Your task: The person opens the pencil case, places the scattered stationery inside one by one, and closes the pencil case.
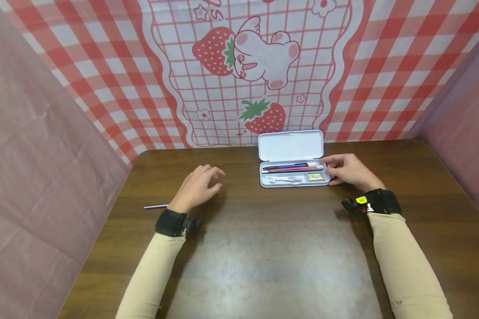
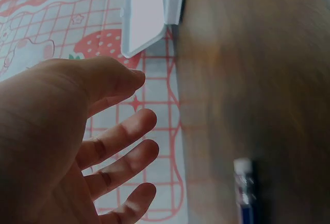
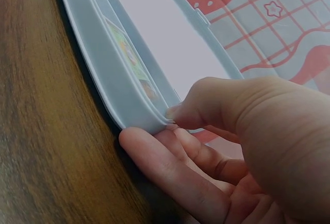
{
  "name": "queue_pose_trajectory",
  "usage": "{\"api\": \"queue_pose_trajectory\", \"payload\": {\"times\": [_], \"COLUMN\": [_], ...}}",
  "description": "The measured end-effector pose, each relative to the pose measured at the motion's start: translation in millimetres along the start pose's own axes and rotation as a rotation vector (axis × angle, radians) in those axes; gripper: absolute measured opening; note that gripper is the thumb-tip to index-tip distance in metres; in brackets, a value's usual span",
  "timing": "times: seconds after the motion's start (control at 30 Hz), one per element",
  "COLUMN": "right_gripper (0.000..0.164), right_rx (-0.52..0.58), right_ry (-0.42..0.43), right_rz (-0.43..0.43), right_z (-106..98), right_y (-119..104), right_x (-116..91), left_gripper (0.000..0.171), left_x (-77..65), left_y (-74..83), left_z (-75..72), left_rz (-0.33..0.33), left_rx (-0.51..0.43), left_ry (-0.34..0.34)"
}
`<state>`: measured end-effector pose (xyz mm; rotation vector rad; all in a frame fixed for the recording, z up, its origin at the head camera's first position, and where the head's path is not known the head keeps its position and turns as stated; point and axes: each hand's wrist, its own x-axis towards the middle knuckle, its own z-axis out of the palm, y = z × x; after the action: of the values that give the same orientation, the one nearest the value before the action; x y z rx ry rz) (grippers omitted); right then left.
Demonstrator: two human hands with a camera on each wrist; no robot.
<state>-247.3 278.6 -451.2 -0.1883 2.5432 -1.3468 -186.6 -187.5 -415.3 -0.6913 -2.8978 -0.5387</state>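
Note:
A white pencil case (image 1: pixel 294 185) lies with its lid raised. My right hand (image 1: pixel 353 170) pinches the case's right end; in the right wrist view the thumb (image 3: pixel 193 108) presses the rim while the fingers lie against the outer wall. Inside are several pens and pencils (image 1: pixel 291 168), a metal compass (image 1: pixel 285 180) and a small block with a colourful picture (image 1: pixel 315 177). Away to the left, my left hand (image 1: pixel 197 186) hovers over the table, fingers loosely bent and holding nothing. A dark pencil (image 1: pixel 155 207) with a white end lies beside that wrist, partly hidden by it.
The brown wooden table (image 1: pixel 263 257) runs up to a red-and-white checked cloth (image 1: pixel 387 75) hanging behind it. The upright lid (image 1: pixel 290 146) stands close to this cloth. Pinkish fabric (image 1: pixel 36 155) hangs at both sides.

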Motion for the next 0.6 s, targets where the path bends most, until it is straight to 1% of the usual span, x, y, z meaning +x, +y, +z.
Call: {"api": "queue_pose_trajectory", "payload": {"times": [0.13, 0.27, 0.47, 0.6], "right_gripper": [0.043, 0.042, 0.042, 0.041], "right_rx": [0.0, -0.003, 0.003, 0.014], "right_ry": [-0.002, -0.004, 0.002, -0.002], "right_rz": [-0.001, -0.003, -0.003, -0.006], "right_z": [0, -1, -1, 0], "right_y": [0, 0, 0, 1], "right_x": [0, 0, 1, 0], "left_gripper": [0.033, 0.033, 0.032, 0.032], "left_x": [-7.2, -11.4, -13.5, -17.6], "left_y": [-6.9, -13.1, -19.8, -26.1], "left_z": [0.4, -1.8, -7.5, -11.1], "left_rz": [-0.023, -0.043, -0.046, -0.053], "left_rx": [-0.002, -0.01, -0.018, -0.011], "left_ry": [-0.012, -0.028, -0.039, -0.04]}}
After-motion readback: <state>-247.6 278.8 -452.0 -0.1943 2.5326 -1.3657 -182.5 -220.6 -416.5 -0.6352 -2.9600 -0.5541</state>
